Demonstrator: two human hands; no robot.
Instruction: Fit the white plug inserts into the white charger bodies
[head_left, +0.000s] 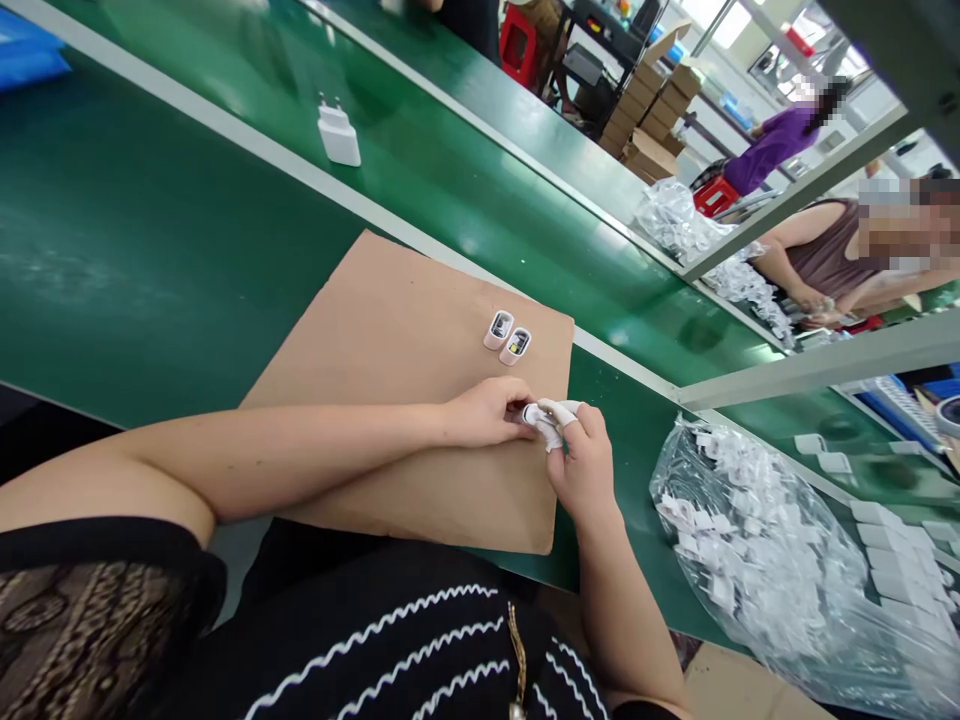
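Left hand [491, 411] on tilted white casing [533, 414]

left hand [487, 412] and right hand [589, 465] brought together, fingers pinching
the left forearm [330, 445] stretches nearly level across the view, wrist roughly straight, thumb and fingers bent inward; the right forearm [634, 590] rises steeply from the lower edge, its hand tipped toward the left one with fingers curled; white finger coverings [561, 411] sit over the tips of the right thumb and at least one finger.
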